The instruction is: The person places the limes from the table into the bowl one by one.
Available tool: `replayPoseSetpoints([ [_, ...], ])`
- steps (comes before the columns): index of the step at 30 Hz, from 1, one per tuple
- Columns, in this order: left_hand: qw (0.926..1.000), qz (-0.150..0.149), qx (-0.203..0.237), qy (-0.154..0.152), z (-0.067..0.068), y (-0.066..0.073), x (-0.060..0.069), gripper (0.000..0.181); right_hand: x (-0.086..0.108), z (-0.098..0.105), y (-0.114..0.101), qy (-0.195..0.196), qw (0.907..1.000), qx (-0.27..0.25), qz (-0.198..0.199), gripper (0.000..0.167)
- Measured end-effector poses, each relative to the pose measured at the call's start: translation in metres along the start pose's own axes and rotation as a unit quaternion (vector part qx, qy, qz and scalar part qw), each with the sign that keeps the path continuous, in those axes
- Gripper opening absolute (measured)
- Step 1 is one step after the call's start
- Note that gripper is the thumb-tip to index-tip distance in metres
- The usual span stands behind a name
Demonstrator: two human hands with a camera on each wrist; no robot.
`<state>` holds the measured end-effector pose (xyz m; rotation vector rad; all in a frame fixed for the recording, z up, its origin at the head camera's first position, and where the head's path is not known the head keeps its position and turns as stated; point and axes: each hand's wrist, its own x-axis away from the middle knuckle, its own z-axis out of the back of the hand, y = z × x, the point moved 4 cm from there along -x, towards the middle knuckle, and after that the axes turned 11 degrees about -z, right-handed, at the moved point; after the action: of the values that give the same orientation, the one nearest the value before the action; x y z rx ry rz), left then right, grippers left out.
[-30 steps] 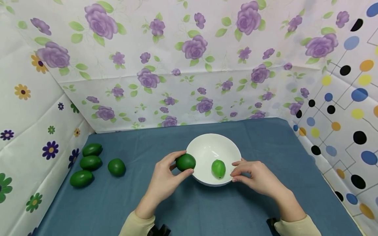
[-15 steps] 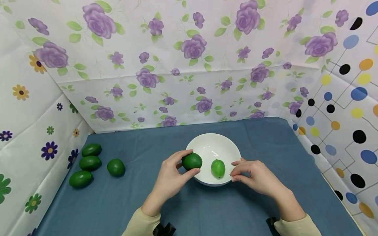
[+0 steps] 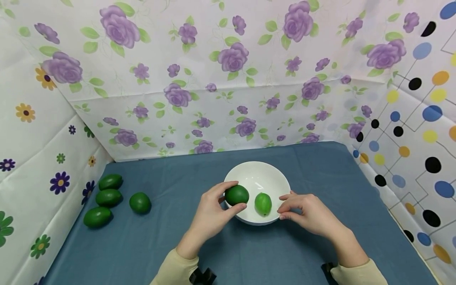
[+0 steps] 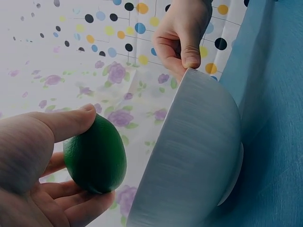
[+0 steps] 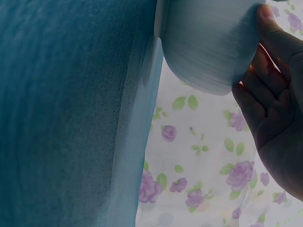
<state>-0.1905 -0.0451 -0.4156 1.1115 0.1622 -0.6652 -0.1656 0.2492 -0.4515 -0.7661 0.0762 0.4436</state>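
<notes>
Head view: the left hand (image 3: 213, 209) grasps a smooth, dark-green, oval fruit (image 3: 236, 195) between thumb and fingers, over the left side of a glossy, white, round bowl (image 3: 256, 172) containing a bright-green, tapered fruit (image 3: 263, 204). Four matching dark-green fruits (image 3: 109, 197) rest on the blue, cloth-covered counter (image 3: 174, 182).

Left wrist view: the grasped fruit is apart from the bowl's curved wall.

Right wrist view: the right hand (image 5: 281, 104) grips the bowl's edge.

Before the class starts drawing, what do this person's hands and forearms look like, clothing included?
The left hand and right hand are bare, with no gloves or visible rings. Plain cream sleeves end behind them, and a black fitting shows beside each sleeve.
</notes>
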Motion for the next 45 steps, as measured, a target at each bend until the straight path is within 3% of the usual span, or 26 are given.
replayPoseSetpoints([
  [22, 0.9976, -0.010, -0.049, -0.048, -0.028, -0.003, -0.024, 0.058, -0.001, 0.000, 0.002, -0.016, 0.9997, 0.001, -0.018, 0.017],
  [45, 0.9896, 0.042, -0.110, -0.083, -0.055, -0.015, -0.049, 0.060, -0.001, 0.000, 0.000, -0.012, 0.9998, 0.002, -0.014, 0.016],
])
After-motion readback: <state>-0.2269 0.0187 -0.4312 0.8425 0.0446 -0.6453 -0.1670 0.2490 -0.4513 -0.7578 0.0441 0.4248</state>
